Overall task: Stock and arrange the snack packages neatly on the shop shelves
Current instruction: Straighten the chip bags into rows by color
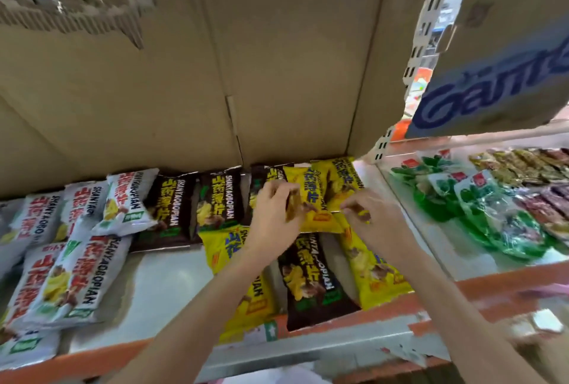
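Note:
Snack packages lie on the white shelf (166, 285): white ones (70, 279) at the left, dark brown ones (215, 199) at the back middle, yellow ones (338, 180) at the back right. My left hand (274, 214) grips the left edge of a yellow package (311, 199) standing at the back. My right hand (372, 214) pinches that package's lower right corner. In front of my hands lie a dark brown package (311, 279) and two yellow ones (369, 266), overlapping each other.
A large cardboard sheet (215, 60) stands behind the packages. A slotted white upright (381, 143) splits the shelf; green and mixed bagged goods (480, 199) fill the right bay. A cardboard box with blue lettering (492, 91) hangs above. The shelf front edge (338, 340) is orange.

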Tool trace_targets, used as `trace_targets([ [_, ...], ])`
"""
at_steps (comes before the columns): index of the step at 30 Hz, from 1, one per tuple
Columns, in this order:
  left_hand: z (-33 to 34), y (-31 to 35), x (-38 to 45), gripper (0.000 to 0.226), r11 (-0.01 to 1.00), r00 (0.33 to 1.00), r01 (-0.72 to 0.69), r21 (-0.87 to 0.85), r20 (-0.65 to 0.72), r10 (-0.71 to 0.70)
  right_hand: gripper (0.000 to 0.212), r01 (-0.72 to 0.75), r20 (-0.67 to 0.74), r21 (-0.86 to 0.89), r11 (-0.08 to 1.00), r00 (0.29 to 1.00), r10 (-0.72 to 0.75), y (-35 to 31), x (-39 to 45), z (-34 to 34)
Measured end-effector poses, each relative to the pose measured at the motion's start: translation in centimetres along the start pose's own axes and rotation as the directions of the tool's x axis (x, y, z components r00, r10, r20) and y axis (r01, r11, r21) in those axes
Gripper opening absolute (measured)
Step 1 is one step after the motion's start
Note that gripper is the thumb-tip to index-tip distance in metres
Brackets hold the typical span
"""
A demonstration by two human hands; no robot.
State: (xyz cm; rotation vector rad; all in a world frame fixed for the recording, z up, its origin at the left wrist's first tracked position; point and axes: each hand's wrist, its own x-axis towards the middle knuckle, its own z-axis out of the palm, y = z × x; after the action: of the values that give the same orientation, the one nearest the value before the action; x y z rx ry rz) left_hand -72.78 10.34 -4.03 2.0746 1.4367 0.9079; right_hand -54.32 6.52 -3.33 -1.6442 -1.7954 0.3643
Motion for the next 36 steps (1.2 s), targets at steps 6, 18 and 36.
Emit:
trace_targets([
  [6,-1.8,-3.3,-6.9,0.069,0.795,0.963,0.195,0.574,0.039,-0.265,0.060,0.120,0.514,-0.220,0.968,0.858,0.011,-4.2,-1.0,3.4],
  [18,-7.0,-0.2,-6.7,0.052,0.968,0.952,0.206,-0.144,-0.197,-0.232,0.031,-0.115,0.465,0.200,0.973,0.885,0.009,-4.6,-1.2,5.9],
  [36,-2.9,-3.9,-9.4,0.056,0.896,0.927,-0.073,0.437,0.362,-0.101,0.036,0.116,-0.192,-0.234,0.965,0.968,-0.163,-4.1,-1.8,2.8],
])
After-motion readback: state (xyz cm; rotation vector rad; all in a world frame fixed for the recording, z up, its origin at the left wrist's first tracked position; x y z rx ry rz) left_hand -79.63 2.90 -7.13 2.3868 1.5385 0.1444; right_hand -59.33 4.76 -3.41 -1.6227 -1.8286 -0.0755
